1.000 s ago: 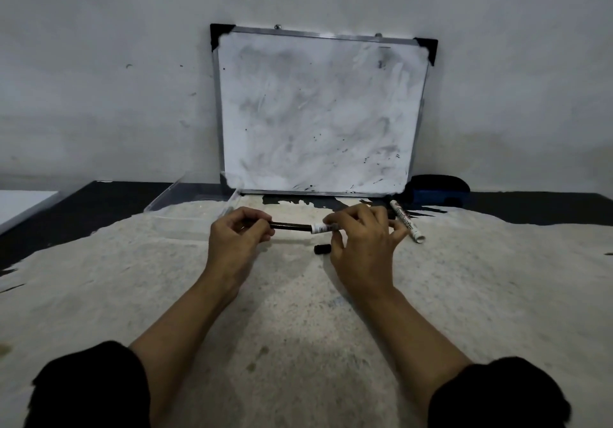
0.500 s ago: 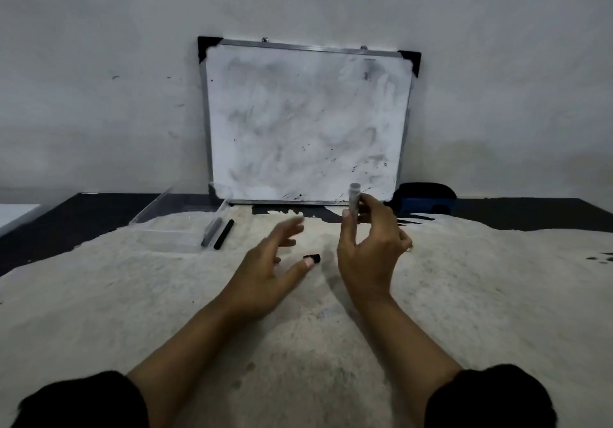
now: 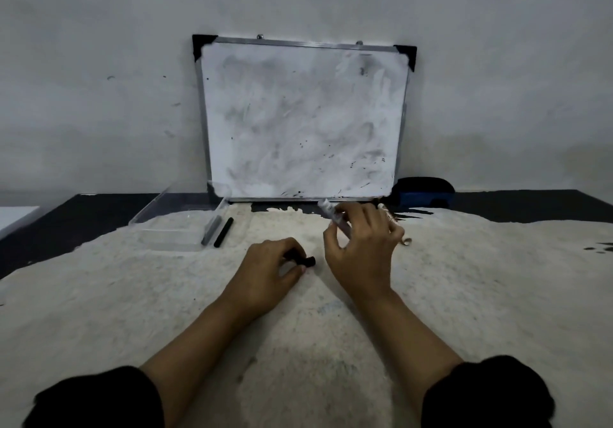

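My right hand [image 3: 363,248] holds a white marker barrel [image 3: 333,217] tilted up to the left, above the table. My left hand [image 3: 268,270] rests on the table and pinches a small black cap [image 3: 306,261] lying there. A smudged whiteboard [image 3: 303,122] leans upright against the wall behind both hands. A thin black ink stick [image 3: 223,232] lies by the edge of a clear plastic tray [image 3: 172,218] to the left. Another marker [image 3: 396,227] lies behind my right hand, mostly hidden.
A dark blue eraser [image 3: 423,192] sits at the whiteboard's right foot. The table [image 3: 132,311] is covered in a pale, worn sheet with a black surface showing along the back. A white object [image 3: 13,217] sits at the far left edge.
The two hands pulled the ink stick out of the marker; the stick now lies by the tray. My left hand came down onto the black cap. My right hand tilted the barrel leftward.
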